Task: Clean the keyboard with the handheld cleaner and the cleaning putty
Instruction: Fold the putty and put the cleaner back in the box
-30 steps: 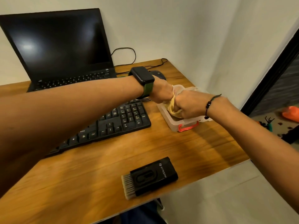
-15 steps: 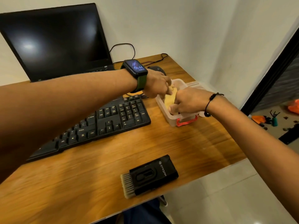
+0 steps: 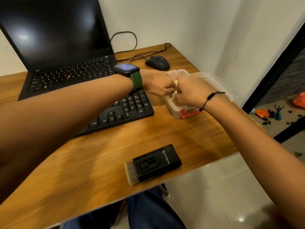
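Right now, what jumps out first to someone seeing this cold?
Both hands meet over the clear plastic box at the desk's right side: the left hand and right hand each keep a grip on the yellow putty between them. The handheld cleaner lies untouched near the front edge, and the black keyboard sits just left of the box.

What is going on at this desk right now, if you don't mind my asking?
A person is working with both hands over a small clear plastic box at the right side of the desk. The left hand and right hand meet above it, pinching a bit of yellow cleaning putty. The black keyboard lies just left of the box, and the handheld cleaner rests untouched near the desk's front edge.
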